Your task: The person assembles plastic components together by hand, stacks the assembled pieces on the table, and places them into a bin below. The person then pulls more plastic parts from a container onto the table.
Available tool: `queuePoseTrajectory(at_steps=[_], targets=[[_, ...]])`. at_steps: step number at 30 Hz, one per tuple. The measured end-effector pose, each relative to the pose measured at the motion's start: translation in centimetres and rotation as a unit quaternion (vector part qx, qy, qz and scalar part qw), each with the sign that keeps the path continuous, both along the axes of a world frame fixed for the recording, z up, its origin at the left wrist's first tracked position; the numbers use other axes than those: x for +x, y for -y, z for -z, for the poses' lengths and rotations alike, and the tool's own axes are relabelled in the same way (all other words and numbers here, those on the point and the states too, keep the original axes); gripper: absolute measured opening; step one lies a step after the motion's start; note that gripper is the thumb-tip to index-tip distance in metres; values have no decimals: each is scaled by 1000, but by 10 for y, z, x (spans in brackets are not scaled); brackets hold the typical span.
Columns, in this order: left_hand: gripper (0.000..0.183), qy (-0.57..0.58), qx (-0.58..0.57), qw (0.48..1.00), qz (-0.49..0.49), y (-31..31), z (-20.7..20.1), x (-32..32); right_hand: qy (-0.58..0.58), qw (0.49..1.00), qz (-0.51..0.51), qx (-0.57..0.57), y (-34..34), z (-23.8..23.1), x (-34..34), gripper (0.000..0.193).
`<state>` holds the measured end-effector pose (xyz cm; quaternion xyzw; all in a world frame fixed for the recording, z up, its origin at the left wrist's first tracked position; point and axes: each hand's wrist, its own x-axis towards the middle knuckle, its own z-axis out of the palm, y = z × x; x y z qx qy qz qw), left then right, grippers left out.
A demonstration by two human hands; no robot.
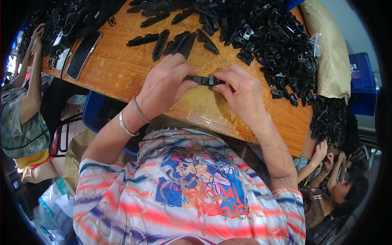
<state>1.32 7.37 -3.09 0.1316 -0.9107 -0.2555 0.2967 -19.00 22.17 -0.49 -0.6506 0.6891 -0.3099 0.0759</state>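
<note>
Between my two hands, low over the wooden table (196, 110), is a narrow black plastic part (203, 81) lying crosswise. My left hand (163, 85) pinches its left end between thumb and fingers. At its right end, the thumb and fingers of my right hand (243, 90) close on it; a small block-like section shows beside those fingertips. Whether this is one piece or two fitted together I cannot tell. Just beyond my left hand lie several long ribbed black plastic strips (161, 45). Past my right hand spreads a large heap of small black plastic pieces (277, 41).
A dark phone (83, 55) lies at the table's left, near a black heap. On the right stand a brown paper sack (332, 53) and a blue bin (363, 83). Another blue bin (93, 110) sits below the table edge. Co-workers' arms (34, 77) show at both sides.
</note>
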Motion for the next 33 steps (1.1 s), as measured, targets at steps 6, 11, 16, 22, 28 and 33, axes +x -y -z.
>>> queuePoseTrajectory(at_steps=[6, 11, 16, 22, 28, 33], targets=[[23, -13, 7, 1000, 14, -6, 2, -2, 7, 997, -59, -52, 10, 14, 8, 21], [21, 27, -4, 999, -28, -8, -8, 11, -9, 996, -75, -45, 17, 14, 16, 18], [25, 223, 43, 972, -57, 17, -61, 97, 12, 991, -100, -88, 5, 15, -5, 18], [24, 70, -22, 987, -145, 8, -66, 70, -97, 988, 116, -26, 3, -4, -64, 25], [25, 56, -111, 980, -155, 18, -29, -1, -149, 977, 135, 68, 7, -2, -63, 26], [22, 64, -107, 976, -176, 19, -16, -6, -136, 984, 106, 48, 2, -7, -60, 25]])
